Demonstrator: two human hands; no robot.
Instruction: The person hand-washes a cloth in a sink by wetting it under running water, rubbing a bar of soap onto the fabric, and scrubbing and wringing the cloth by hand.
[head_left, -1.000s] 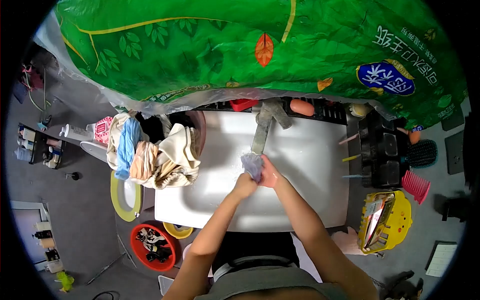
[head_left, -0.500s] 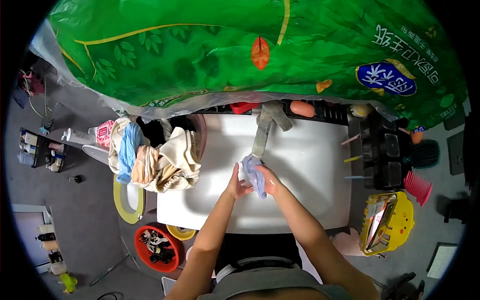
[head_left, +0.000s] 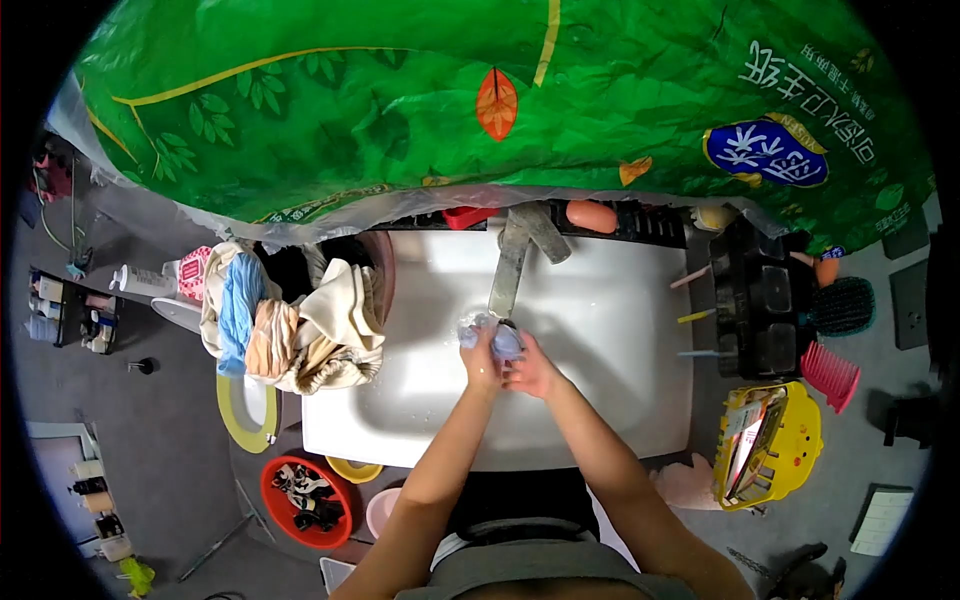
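Note:
A small wet lavender cloth (head_left: 507, 343) is bunched up under the mouth of the grey faucet (head_left: 508, 280). My left hand (head_left: 482, 366) is closed around its left side, thumb across the front. From the right, my right hand (head_left: 532, 370) grips the same cloth with curled fingers. Water seems to splash around the bundle, left of the faucet's end. Both hands hang over the white sink (head_left: 620, 400), whose surface shows scattered drops. Part of the cloth is hidden behind my fingers.
A basin of piled clothes (head_left: 330, 310) sits on the sink's left side. Above hangs a large green plastic package (head_left: 400, 120). Black holders with toothbrushes (head_left: 760, 300) and a yellow basket (head_left: 800, 440) stand right. A red bucket (head_left: 345, 530) is on the lower left.
The cloth, hanging long between my palms before, is now gathered into a compact bundle. My left hand has moved slightly right and closed on it; the view has shifted slightly.

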